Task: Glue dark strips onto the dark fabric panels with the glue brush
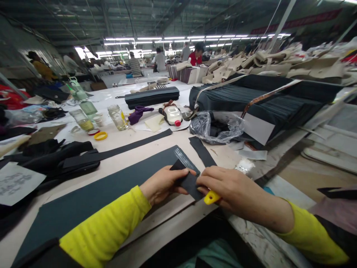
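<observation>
My left hand (163,182) is closed on a small dark strip of material (193,187), thumb on top and fingers beneath. My right hand (232,188) meets the strip's right edge with its fingertips. A yellow-handled tool (212,197) is tucked in that same hand; its working end is hidden by the palm. Under and beyond my left hand lies a long dark green panel (108,188), with small white print near its upper right corner. A short black strip (202,152) rests just past my right hand, and a longer black strip (139,145) lies beyond the panel.
Glass jars (117,117), a yellow ring lid (100,136), purple-handled scissors (139,113) and a white bottle (172,113) stand across the table. At the right are a plastic bag (217,126) and a strapped stack of dark panels (262,96). Black pieces lie left. Several people work farther back.
</observation>
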Demonstrator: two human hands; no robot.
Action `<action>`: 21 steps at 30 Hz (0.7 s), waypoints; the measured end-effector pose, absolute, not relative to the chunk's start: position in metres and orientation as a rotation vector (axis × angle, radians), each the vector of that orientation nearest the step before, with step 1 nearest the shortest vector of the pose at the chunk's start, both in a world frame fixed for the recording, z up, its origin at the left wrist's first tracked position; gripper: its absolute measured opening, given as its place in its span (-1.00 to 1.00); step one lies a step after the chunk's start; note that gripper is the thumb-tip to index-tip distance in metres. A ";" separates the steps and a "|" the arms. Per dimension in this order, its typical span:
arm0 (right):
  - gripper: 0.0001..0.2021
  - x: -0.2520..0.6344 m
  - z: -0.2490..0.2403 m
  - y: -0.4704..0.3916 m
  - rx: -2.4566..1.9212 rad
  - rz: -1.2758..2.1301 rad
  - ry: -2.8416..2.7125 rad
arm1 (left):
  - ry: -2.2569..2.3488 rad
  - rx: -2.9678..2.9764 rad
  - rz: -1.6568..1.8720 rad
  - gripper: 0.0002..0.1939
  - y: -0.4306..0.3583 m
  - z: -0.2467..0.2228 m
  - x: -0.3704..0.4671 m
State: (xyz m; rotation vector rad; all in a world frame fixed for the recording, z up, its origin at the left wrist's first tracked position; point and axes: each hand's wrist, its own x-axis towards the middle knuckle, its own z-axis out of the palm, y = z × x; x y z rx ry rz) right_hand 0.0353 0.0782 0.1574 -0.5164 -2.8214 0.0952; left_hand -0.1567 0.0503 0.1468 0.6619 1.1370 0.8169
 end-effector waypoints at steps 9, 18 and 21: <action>-0.73 0.037 0.141 0.095 -0.384 -0.080 -2.753 | 1.194 0.749 0.748 -0.81 0.060 0.147 -0.169; -0.77 0.021 0.131 0.114 -0.445 -0.315 -2.792 | 1.562 1.514 0.713 -0.68 0.118 0.133 -0.202; -0.81 0.015 0.124 0.124 -0.511 -0.328 -2.794 | 1.714 1.791 0.709 -0.67 0.132 0.122 -0.203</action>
